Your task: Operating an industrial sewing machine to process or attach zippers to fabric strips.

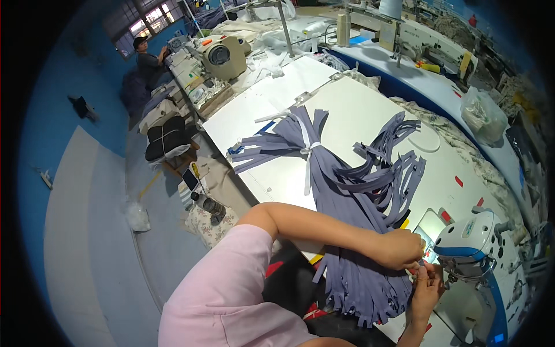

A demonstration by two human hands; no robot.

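A large bundle of long purple-grey strips (347, 179), which look like zipper tapes, lies across the white table. A white tie (312, 147) is knotted around it near the far end, and the near ends fan out with small dark bits on them. My left hand (399, 248) reaches over the bundle, fingers closed beside the lit needle area of a white and blue sewing machine (468, 243). Just below it, my right hand (426, 284) has its thumb and fingers pinched together. A small bluish bit shows between the fingertips, but what each hand grips is mostly hidden.
Red scraps (459, 181) and a pale ring (425, 139) lie on the white table (347, 104). Another sewing machine (222, 55) stands far left, with a person (149, 63) seated beyond it. A bottle (213, 207) rests on a floral cushion (211, 228) to the left.
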